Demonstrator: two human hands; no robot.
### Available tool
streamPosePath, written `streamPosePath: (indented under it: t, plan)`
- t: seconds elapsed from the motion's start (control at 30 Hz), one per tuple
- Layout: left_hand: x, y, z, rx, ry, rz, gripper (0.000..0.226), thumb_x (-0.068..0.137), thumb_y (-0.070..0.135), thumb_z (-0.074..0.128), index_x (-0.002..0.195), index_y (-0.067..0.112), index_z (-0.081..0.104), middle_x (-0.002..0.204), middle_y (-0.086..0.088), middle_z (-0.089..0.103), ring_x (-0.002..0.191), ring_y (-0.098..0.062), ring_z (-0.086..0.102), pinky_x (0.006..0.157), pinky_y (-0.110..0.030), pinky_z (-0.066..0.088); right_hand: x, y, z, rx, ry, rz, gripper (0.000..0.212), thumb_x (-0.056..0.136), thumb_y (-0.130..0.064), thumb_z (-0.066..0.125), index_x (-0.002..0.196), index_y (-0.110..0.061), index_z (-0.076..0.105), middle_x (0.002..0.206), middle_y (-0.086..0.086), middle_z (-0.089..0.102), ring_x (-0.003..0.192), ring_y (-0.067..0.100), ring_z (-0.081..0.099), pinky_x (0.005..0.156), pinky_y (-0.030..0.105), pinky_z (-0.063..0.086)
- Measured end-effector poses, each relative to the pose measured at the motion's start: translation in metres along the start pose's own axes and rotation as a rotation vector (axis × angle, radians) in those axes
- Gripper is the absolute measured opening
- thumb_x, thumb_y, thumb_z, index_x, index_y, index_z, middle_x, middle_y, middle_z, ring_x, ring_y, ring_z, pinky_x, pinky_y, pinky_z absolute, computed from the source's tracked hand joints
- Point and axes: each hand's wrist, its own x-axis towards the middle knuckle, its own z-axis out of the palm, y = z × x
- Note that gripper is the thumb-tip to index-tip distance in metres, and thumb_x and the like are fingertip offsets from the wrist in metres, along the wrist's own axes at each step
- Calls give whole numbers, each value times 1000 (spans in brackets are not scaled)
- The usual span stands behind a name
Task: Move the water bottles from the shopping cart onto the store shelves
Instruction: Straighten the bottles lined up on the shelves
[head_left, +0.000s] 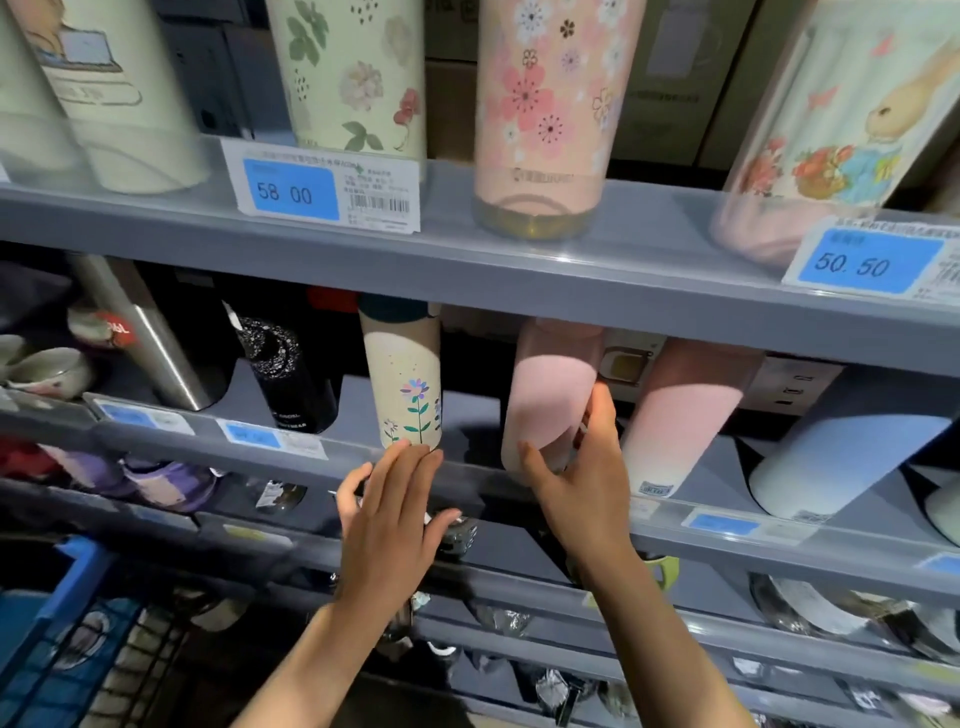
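While both my forearms reach up from the bottom of the view toward the middle shelf (467, 470), my right hand (582, 483) is curled around the base of a pink bottle (545, 395), thumb on its near face at about ten o'clock from the palm and the fingers wrapped round its right side. The bottle leans, its top tucked under the shelf above, its bottom at the shelf's front lip. My left hand (392, 499) lies flat and relaxed, fingers straight and close together, their tips touching the lower edge of a cream bottle with painted flowers (402, 384), which stands at twelve o'clock from that hand. The two hands are near each other but apart, the pink bottle at two o'clock from my left hand. Just beside it at three o'clock leans a second pink bottle (685, 415), then a pale blue one (852, 457). At eight o'clock, low in the corner, I see the blue shopping cart (57, 639).
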Motion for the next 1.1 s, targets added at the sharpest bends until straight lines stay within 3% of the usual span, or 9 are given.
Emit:
streamPosePath:
  t: [0.13,0.23,0.37,0.5,0.6,0.83,0.93,1.03,1.1]
  plan:
    - [-4,1,1,-64,-17,-56,53,85,44,51,130,15,44,134,-1,45,129,-21,41,99,-51,41,-3,-5,16,-174,156,35,91,71,-36,81,143,-4,37,134,13,48,122,30,49,92,43,49]
    - [-1,-1,-1,-70,-32,-46,54,84,44,56,129,16,44,132,-1,45,128,-21,41,96,-54,44,-1,-14,18,-203,159,87,95,64,-51,80,140,-11,38,132,6,43,119,27,48,88,42,47]
    - [1,-5,-3,-28,-1,13,71,68,41,82,126,17,48,126,0,47,123,-20,44,97,-48,36,1,-13,13,-120,56,120,100,62,-64,64,143,-19,28,141,-1,37,127,23,43,96,43,43]
    - [2,-10,-1,-26,15,49,74,67,43,82,126,16,48,127,-1,48,123,-20,45,96,-50,37,1,-12,10,-38,26,144,90,67,-50,65,143,-24,26,137,-4,51,120,22,52,95,46,45]
    - [1,-8,-2,-43,9,34,75,65,41,84,125,16,48,126,-1,48,123,-20,45,95,-50,38,5,-14,15,-91,78,168,87,68,-43,76,140,-20,32,133,-1,49,120,23,50,94,44,45]
    - [2,-11,-2,-60,1,34,74,65,41,84,125,18,47,127,0,48,124,-19,45,95,-47,35,6,-17,21,-176,123,153,99,65,-62,74,140,-12,33,138,5,38,126,27,42,98,45,42]
    - [2,-11,-1,-63,7,38,72,67,43,82,125,18,47,127,1,48,123,-19,45,94,-45,34,1,-12,14,-22,51,133,91,69,-49,67,145,-22,24,140,-4,44,125,23,47,100,47,43]
    - [2,-13,0,-69,13,51,71,68,43,81,125,18,47,126,1,48,124,-19,45,94,-45,33,1,-9,11,66,36,160,87,78,-27,73,147,-22,21,126,-15,46,124,18,49,101,45,43]
    - [2,-13,0,-68,22,55,71,68,43,81,125,18,47,127,1,47,123,-19,45,94,-44,33,3,-11,13,39,63,157,89,76,-29,76,147,-19,23,122,-15,43,122,16,48,99,41,43]
